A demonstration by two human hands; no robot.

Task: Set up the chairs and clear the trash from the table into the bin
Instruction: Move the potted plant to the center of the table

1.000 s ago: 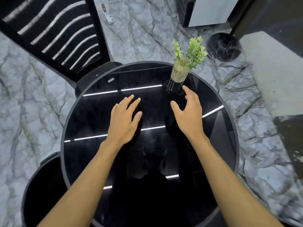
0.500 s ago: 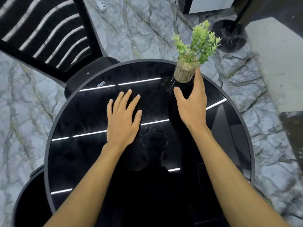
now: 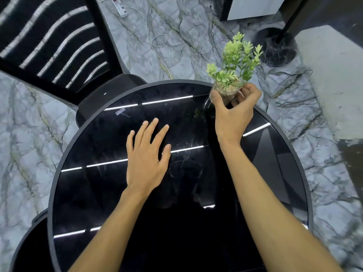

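Right hand has hold of the plant glass, a small clear cup w/ pebbles and green sprigs sticking up out of it. Thumb is curled round the near-left side and the fingers wrap the far-right side, so it's a proper grip around the cup. That's right at the far-right edge of the round black glass table. The cup's base is hidden behind the hand, so I can't tell if it's sitting on the glass or not.

Left hand is nowhere near the cup. It's over the middle of the table, palm down, fingers straight and fanned out a bit, holding nothing. Looks laid flat on the top, but I can't say 100% that it touches.

Both forearms come in from the bottom edge. The right one reaches further out and angles twd the rim.

The chair, black w/ pale curved slats, is at the far-left of the table, well apart from both hands, its seat poking in under the rim. There's a dark round shape near-left, partly under the tabletop, no idea if it's a seat or a bin.

Also a small sticker on the glass. On the marble floor there's a power strip w/ cable and a round stand base.
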